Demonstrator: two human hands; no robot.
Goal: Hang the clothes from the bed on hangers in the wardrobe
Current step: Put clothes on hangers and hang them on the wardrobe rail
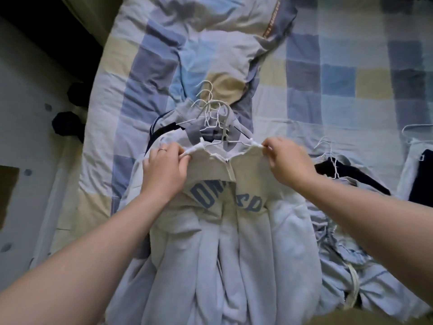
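A pale zip-up sweatshirt (234, 231) with blue letters lies front-up on the bed, a light hanger (225, 137) set in its neck. My left hand (164, 170) pinches the sweatshirt's left shoulder edge over the hanger arm. My right hand (288, 160) pinches the right shoulder edge the same way. Several white wire hangers (208, 109) lie in a bunch just beyond the collar, on top of another grey garment (185, 113).
The bed carries a checked blue and beige duvet (328, 78). A dark garment with a wire hanger (332, 165) lies to the right, more clothes (417, 170) at the right edge. Crumpled pale blue fabric (339, 254) sits near right. Floor (23, 137) runs along the left.
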